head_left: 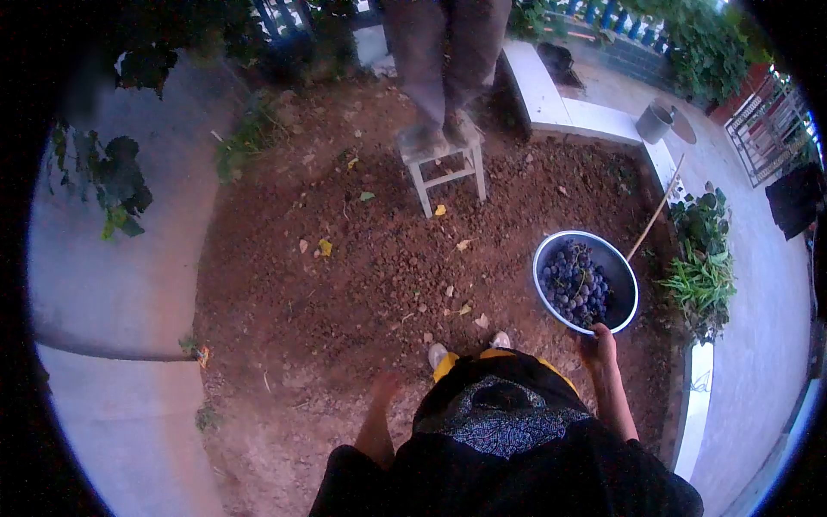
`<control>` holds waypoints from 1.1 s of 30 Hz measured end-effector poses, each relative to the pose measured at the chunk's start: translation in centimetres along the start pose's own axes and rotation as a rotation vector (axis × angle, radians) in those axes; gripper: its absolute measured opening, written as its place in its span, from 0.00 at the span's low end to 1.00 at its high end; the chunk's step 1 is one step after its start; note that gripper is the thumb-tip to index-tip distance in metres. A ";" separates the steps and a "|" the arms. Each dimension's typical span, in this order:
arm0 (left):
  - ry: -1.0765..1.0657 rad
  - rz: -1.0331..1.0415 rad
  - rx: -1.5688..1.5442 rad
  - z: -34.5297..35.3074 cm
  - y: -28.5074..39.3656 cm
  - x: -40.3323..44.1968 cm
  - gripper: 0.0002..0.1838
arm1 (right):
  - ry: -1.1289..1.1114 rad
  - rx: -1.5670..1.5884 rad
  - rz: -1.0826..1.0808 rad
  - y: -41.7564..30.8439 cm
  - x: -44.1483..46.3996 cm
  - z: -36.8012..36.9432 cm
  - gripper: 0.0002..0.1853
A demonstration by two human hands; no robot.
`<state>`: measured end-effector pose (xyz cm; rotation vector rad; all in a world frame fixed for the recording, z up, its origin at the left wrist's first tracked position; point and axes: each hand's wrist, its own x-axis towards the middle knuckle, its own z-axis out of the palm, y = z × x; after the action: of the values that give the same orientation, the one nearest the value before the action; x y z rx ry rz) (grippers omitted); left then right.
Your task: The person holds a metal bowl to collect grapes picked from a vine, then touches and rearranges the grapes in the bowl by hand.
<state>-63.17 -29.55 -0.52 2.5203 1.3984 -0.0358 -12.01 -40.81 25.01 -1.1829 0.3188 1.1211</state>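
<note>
My right hand (596, 342) grips the near rim of a round metal basin (630, 274), holding it out over the soil on my right. Inside the basin, toward its left side, lie bunches of dark purple grapes (575, 284). My left hand (387, 389) hangs low over the soil to the left of my body, apart from any object. It is smeared and dim, so its fingers cannot be made out.
Ahead, a person (444, 52) stands on a wooden stool (428, 148) set in loose soil (345, 258). A stick (656, 211) leans behind the basin. White edging (594, 118), a metal bucket (655, 121) and green plants (702, 276) line the right. Vine leaves (121, 172) hang left.
</note>
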 end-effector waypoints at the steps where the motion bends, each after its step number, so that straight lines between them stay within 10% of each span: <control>1: -0.002 0.000 -0.001 -0.4 0.0 0.1 0.14 | 0.014 -0.006 -0.023 -0.1 -0.3 0.3 0.22; 3: 0.345 0.259 -0.153 -1.3 0.0 0.5 0.15 | 0.041 0.012 0.015 -0.4 -0.6 0.6 0.15; 7: 0.158 0.124 -0.049 -0.2 -0.5 -0.1 0.17 | 0.027 0.046 0.063 -0.6 -1.3 1.3 0.10; 10: -0.140 -0.441 -0.879 1.1 -1.6 -0.3 0.17 | 0.041 0.052 0.055 -0.3 -1.4 1.5 0.11; 13: -0.072 -0.401 -0.851 1.1 -1.5 -0.1 0.16 | 0.045 0.017 -0.072 0.2 -1.1 1.4 0.20; 15: -0.083 0.053 0.031 -1.7 0.0 0.7 0.14 | 0.049 0.021 -0.070 0.2 -1.6 2.0 0.19; 22: -0.159 -0.027 0.070 -1.3 0.5 0.3 0.11 | 0.016 0.005 0.001 0.0 -1.3 1.4 0.18; 24: -0.158 -0.601 -0.675 -1.9 1.3 0.4 0.11 | 0.006 0.024 0.022 -0.2 -1.8 1.6 0.18; 28: -0.242 -0.692 -1.269 -2.3 0.3 0.1 0.12 | 0.031 0.068 0.006 0.0 -2.1 2.1 0.18; 31: -0.256 -0.596 -0.605 -1.4 0.7 0.5 0.12 | 0.028 0.049 -0.031 0.3 -1.9 2.0 0.18; 33: -0.269 -0.102 0.121 0.5 -0.4 0.5 0.13 | 0.022 0.055 -0.004 0.0 -2.1 2.2 0.17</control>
<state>-63.21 -29.05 -1.11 2.4230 1.4480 -0.4737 -13.77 -40.05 27.42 -1.1474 0.3611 1.0899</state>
